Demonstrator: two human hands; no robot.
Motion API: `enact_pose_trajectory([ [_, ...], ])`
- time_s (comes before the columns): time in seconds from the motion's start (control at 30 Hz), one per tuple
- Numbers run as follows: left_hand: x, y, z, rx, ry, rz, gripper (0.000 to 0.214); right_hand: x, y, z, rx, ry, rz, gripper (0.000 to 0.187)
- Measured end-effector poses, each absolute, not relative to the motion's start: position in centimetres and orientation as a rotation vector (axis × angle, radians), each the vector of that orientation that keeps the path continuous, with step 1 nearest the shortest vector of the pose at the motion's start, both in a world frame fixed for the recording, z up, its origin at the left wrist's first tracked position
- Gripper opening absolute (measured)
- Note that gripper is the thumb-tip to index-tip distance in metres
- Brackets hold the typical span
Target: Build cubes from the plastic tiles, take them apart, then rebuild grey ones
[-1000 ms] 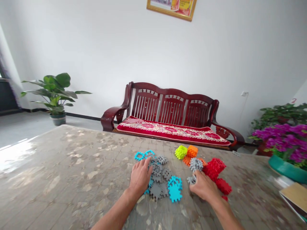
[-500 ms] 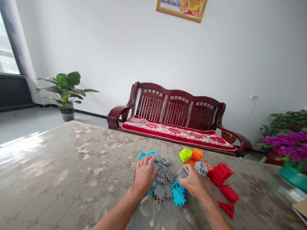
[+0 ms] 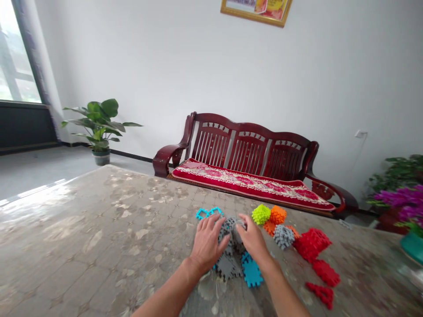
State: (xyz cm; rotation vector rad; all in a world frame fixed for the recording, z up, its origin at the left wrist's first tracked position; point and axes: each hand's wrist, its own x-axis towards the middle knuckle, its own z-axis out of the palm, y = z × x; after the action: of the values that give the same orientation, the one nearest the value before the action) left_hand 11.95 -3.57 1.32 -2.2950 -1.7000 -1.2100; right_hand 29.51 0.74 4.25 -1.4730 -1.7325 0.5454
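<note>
My left hand (image 3: 209, 243) rests over the left side of a pile of grey interlocking plastic pieces (image 3: 227, 266), fingers stretched out and thumb apart. At the pile's right side, my right hand (image 3: 254, 241) has its thumb and fingers closed on a grey interlocking piece (image 3: 240, 223), partly hidden by the fingers. A blue toothed piece (image 3: 252, 269) lies just below the right hand. Beyond the left fingertips are blue open-frame pieces (image 3: 209, 213). Both hands cover part of the pile.
Right of the hands stand a lime-green cluster (image 3: 261, 214), an orange cluster (image 3: 278, 214), a grey-blue cluster (image 3: 283, 237) and red pieces (image 3: 312, 244). The patterned table (image 3: 99, 237) extends left. A wooden bench (image 3: 247, 149) stands behind it; purple flowers (image 3: 401, 202) are at right.
My right hand has moved left with the grey piece, from beside the pile onto it. My left hand stays over the pile. The whole view has shifted slightly.
</note>
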Motion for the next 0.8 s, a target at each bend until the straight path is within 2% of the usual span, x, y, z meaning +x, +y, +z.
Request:
enact_pose_trajectory([
  [0.1,12.5,-3.8,1.3,-2.351,-1.621,-1.158,0.044,30.8,1.1,3.8,-1.435,-1.625,0.615,0.043],
  [0.23,12.6,-3.7,1.1,-2.348,-1.619,-1.139,0.027,32.7,0.6,3.5,-1.391,-1.602,0.594,0.035],
  [0.37,12.2,-3.8,1.5,-2.314,-1.706,-1.095,0.017,36.4,-0.2,3.3,-1.453,-1.448,0.216,0.04],
  [0.53,11.8,-3.6,1.7,-2.284,-1.802,-1.086,0.017,41.7,-0.2,3.0,-1.69,-1.493,-0.311,0.067],
  [0.63,11.6,-3.4,1.5,-2.282,-1.829,-1.096,0.019,43.1,0.3,2.3,-1.844,-1.588,-0.333,0.077],
  [0.8,11.3,-3.3,1.3,-2.288,-1.851,-1.116,0.02,43.2,0.9,1.2,-1.98,-1.688,-0.295,0.068],
])
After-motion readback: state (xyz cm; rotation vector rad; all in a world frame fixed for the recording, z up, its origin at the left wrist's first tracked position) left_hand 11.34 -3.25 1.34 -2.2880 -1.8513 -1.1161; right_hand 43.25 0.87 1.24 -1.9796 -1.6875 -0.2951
